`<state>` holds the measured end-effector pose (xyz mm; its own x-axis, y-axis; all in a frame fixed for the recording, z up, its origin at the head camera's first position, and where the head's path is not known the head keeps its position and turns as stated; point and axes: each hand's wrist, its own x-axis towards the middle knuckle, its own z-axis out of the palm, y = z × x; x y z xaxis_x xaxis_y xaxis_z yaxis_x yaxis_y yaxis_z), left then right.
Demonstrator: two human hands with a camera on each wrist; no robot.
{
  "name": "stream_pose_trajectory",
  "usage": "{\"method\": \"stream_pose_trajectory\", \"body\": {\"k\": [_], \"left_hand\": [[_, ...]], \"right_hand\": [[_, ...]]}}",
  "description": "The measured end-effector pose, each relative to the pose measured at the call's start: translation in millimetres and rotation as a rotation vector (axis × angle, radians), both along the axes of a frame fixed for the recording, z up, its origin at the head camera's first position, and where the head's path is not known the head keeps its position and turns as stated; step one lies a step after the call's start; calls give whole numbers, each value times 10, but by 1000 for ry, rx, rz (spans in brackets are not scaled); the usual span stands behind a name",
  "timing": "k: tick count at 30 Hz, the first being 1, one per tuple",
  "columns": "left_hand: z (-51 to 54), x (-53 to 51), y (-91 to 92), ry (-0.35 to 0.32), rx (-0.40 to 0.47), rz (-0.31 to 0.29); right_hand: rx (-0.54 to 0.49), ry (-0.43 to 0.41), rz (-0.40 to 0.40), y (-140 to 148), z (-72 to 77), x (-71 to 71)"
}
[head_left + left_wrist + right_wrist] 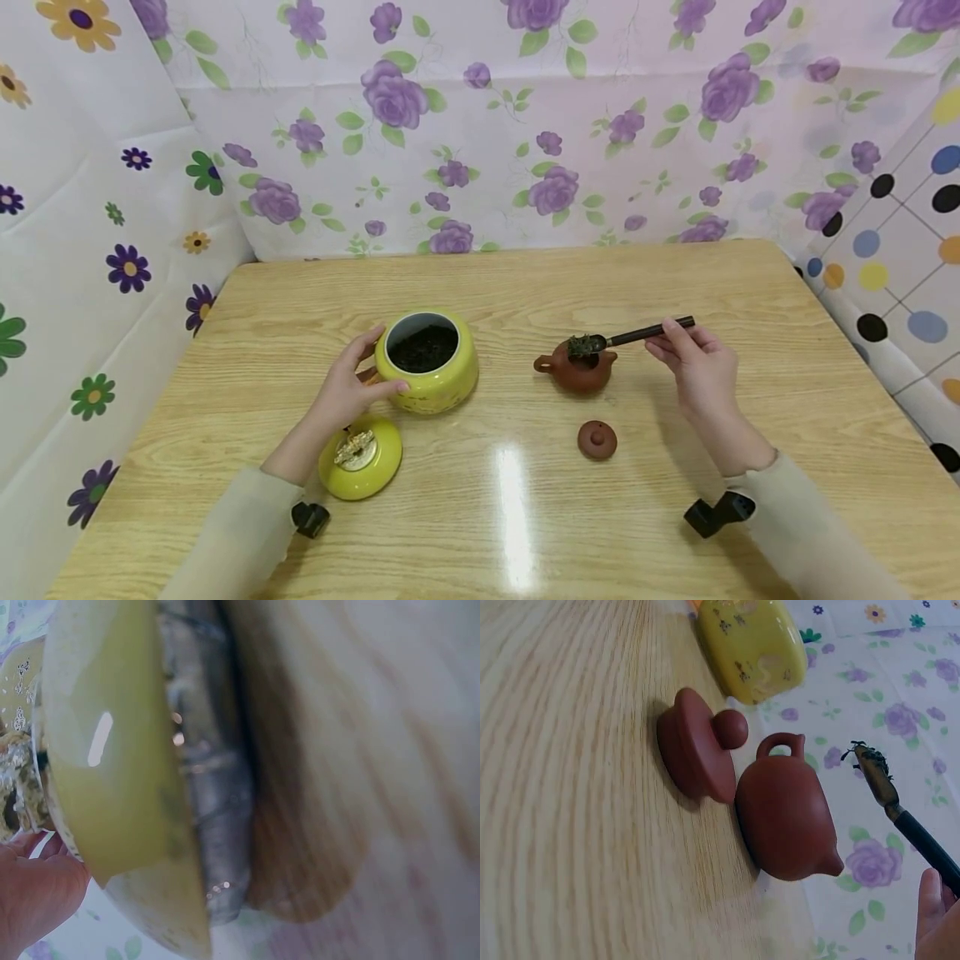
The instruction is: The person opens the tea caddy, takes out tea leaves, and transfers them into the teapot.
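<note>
In the head view my left hand [358, 377] grips the left side of a yellow tea jar [438, 387], its thumb in front and fingers behind. Dark tea leaves [423, 348] lie inside the lidless jar. My right hand [701, 367] pinches the black handle of a tea scoop [642, 333]. Leaves sit heaped on the scoop's tip, above the mouth of a small brown clay teapot [581, 375]. The right wrist view shows the loaded scoop [877, 776] apart from the teapot [784, 817]. How much tea the pot holds is hidden.
The yellow jar lid [378, 475], with a gold ornamental knob, lies on the wooden table [450, 533] near my left wrist. A round brown teapot lid [597, 440] rests in front of the teapot. Flowered cloth [480, 167] hangs behind the table, with patterned cloths at both sides.
</note>
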<state>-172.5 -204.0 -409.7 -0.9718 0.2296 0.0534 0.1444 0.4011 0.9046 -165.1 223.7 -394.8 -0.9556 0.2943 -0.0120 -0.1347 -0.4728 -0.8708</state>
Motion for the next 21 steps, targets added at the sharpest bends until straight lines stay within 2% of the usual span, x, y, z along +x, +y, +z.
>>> {"method": "stream_pose_trajectory", "body": {"k": [10,14,21], "left_hand": [[-19,-6,-10,0,10,-3],[-18,-5,-14,-7,10,-2],[2,-3,-5,-1,-6,-3]], "right_hand": [[127,-10,-46,74,30,-41],[236,-4,-46,69,57,-49],[468,68,-23,58,91,-64]]}}
